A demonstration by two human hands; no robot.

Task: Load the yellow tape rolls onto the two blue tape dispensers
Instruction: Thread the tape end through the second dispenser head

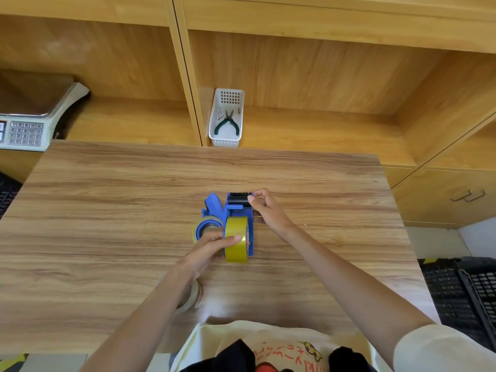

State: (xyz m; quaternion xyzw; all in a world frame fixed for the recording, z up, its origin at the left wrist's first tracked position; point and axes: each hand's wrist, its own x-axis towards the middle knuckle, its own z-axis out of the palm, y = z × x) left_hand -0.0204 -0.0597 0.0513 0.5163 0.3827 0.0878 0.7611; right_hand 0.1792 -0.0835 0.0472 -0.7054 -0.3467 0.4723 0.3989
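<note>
Two blue tape dispensers stand side by side at the middle of the wooden table [107,210]. The right dispenser [239,209] carries a yellow tape roll [236,238] upright in it. My left hand [212,248] grips that roll from the left, thumb across its face. My right hand [265,210] pinches the right dispenser's front end by the black roller. The left dispenser [213,205] lies just left, with a thinner yellow roll [201,226] around its blue hub. A near-empty pale roll [194,296] lies under my left forearm.
A white basket [226,118] with green-handled pliers stands on the shelf behind the table. A weighing scale [29,116] sits at the far left. Black crates [461,296] are stacked to the right of the table. Wooden shelving rises along the back.
</note>
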